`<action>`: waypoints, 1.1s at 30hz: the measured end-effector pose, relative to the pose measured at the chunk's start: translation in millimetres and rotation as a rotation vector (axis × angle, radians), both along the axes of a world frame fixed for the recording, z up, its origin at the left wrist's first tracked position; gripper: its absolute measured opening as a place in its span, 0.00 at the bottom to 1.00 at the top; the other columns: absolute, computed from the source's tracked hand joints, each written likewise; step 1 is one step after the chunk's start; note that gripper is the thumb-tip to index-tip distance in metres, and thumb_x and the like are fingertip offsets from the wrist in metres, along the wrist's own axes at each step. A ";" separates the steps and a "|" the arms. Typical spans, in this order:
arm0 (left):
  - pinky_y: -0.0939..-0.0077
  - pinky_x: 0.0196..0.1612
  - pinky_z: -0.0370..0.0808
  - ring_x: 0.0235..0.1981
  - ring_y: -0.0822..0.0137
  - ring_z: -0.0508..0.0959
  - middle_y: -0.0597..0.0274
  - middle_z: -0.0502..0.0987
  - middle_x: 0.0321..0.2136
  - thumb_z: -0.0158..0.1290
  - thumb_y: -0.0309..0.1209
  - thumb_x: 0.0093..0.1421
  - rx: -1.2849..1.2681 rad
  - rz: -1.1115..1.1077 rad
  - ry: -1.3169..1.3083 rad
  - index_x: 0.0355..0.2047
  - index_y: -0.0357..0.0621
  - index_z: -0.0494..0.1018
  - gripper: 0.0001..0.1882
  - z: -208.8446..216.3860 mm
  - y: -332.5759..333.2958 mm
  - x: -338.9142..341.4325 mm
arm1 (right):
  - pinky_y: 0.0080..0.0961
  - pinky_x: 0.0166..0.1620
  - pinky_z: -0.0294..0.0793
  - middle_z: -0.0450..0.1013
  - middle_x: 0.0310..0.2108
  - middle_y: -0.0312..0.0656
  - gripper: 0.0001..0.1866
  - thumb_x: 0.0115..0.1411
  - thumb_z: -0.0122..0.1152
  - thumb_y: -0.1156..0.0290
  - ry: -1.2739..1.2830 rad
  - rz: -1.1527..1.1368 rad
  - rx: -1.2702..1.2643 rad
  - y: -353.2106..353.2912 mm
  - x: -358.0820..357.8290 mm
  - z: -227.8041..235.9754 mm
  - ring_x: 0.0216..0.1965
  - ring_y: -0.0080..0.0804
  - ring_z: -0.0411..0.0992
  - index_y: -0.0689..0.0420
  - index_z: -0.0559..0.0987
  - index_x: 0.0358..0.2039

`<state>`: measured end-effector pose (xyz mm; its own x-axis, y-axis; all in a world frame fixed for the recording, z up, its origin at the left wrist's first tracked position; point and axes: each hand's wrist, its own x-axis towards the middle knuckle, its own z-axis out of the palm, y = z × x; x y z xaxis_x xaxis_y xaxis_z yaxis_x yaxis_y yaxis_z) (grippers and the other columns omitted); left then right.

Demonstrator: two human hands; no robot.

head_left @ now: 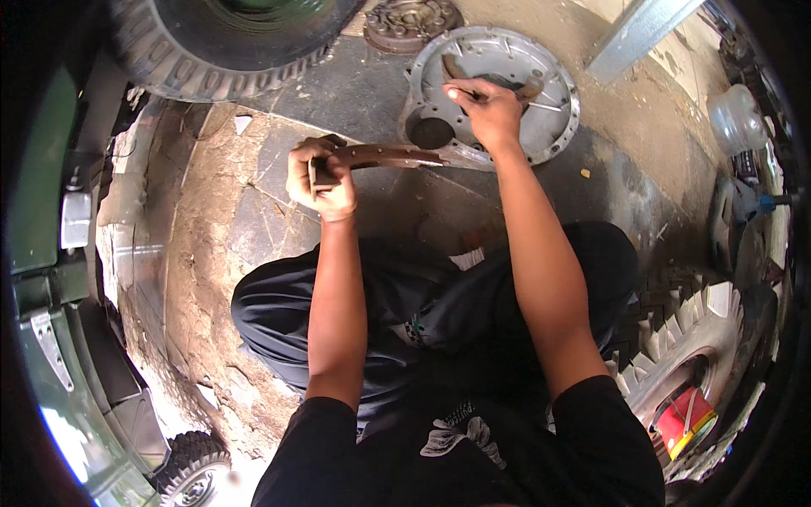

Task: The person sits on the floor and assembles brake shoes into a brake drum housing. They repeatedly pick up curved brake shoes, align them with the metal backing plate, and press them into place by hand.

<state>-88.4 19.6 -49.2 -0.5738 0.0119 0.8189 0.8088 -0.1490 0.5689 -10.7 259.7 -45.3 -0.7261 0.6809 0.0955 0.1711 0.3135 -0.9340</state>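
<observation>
My left hand [323, 179] is closed around one end of a curved, rusty brown brake shoe [384, 156]. The shoe's other end reaches right, toward the near rim of a round grey metal housing [553, 114]. Above that housing, my right hand [494, 111] has its fingers pinched together; what is between them, if anything, is too hidden to make out. Just beyond those fingers, a second curved brown piece [450, 66] shows inside the housing, partly covered by the hand.
A large tyre [190, 59] stands at the far left, beside a rusty round part [410, 24]. A metal post [638, 38] rises at the far right. Nearer right are a clear plastic jug [737, 118], a chunky-treaded tyre [701, 325] and a red-yellow can [686, 420]. Green vehicle bodywork [63, 372] lines the left.
</observation>
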 end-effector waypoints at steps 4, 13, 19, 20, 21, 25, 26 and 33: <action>0.57 0.35 0.83 0.29 0.62 0.75 0.54 0.73 0.26 0.54 0.28 0.59 0.134 0.025 -0.029 0.33 0.39 0.67 0.08 28.2 -8.8 14.9 | 0.26 0.48 0.78 0.86 0.38 0.37 0.10 0.58 0.75 0.59 0.091 -0.027 0.007 9.7 -7.0 -15.5 0.39 0.29 0.82 0.45 0.90 0.39; 0.59 0.35 0.80 0.27 0.65 0.71 0.59 0.68 0.26 0.63 0.36 0.63 0.428 -0.156 0.027 0.33 0.41 0.65 0.17 105.8 -60.1 44.8 | 0.23 0.46 0.77 0.85 0.42 0.38 0.15 0.62 0.73 0.66 0.411 0.077 -0.271 -21.3 22.0 51.3 0.42 0.24 0.81 0.60 0.86 0.46; 0.61 0.31 0.77 0.27 0.65 0.71 0.59 0.66 0.25 0.61 0.36 0.63 0.520 -0.128 0.027 0.33 0.41 0.65 0.16 119.4 -90.6 57.4 | 0.22 0.47 0.75 0.82 0.49 0.41 0.16 0.66 0.67 0.65 0.333 0.202 -0.189 -38.4 65.8 111.9 0.46 0.25 0.78 0.61 0.83 0.50; 0.60 0.33 0.75 0.28 0.65 0.69 0.61 0.66 0.26 0.59 0.36 0.62 0.563 -0.157 -0.009 0.34 0.43 0.66 0.14 118.3 -92.1 57.6 | 0.23 0.47 0.75 0.82 0.49 0.40 0.16 0.66 0.67 0.65 0.308 0.237 -0.176 -39.9 73.1 110.3 0.46 0.25 0.78 0.60 0.83 0.50; 0.60 0.35 0.73 0.29 0.66 0.68 0.62 0.66 0.27 0.57 0.35 0.62 0.595 -0.185 -0.043 0.34 0.45 0.67 0.11 119.7 -95.1 58.3 | 0.23 0.47 0.75 0.82 0.49 0.40 0.16 0.66 0.67 0.65 0.285 0.273 -0.173 -40.6 81.0 100.4 0.46 0.25 0.78 0.60 0.83 0.51; 0.63 0.38 0.69 0.28 0.67 0.65 0.65 0.65 0.25 0.54 0.36 0.57 0.811 -0.255 -0.293 0.31 0.48 0.69 0.08 123.2 -97.5 54.3 | 0.26 0.46 0.77 0.82 0.48 0.40 0.17 0.67 0.66 0.62 0.108 0.112 -0.379 -54.9 120.3 25.0 0.47 0.29 0.79 0.57 0.82 0.53; 0.64 0.38 0.69 0.27 0.67 0.65 0.66 0.64 0.24 0.53 0.36 0.57 0.875 -0.272 -0.364 0.30 0.48 0.69 0.07 122.2 -95.8 52.1 | 0.27 0.46 0.78 0.81 0.48 0.40 0.18 0.68 0.66 0.62 0.038 0.013 -0.492 -58.8 120.8 17.4 0.47 0.30 0.80 0.57 0.82 0.53; 0.58 0.46 0.78 0.25 0.67 0.68 0.65 0.65 0.26 0.58 0.34 0.63 1.093 -0.319 -0.879 0.34 0.44 0.68 0.11 121.7 -85.2 50.2 | 0.26 0.43 0.78 0.81 0.48 0.41 0.20 0.67 0.68 0.60 0.198 0.087 -0.514 -70.6 102.4 24.6 0.44 0.32 0.81 0.59 0.80 0.53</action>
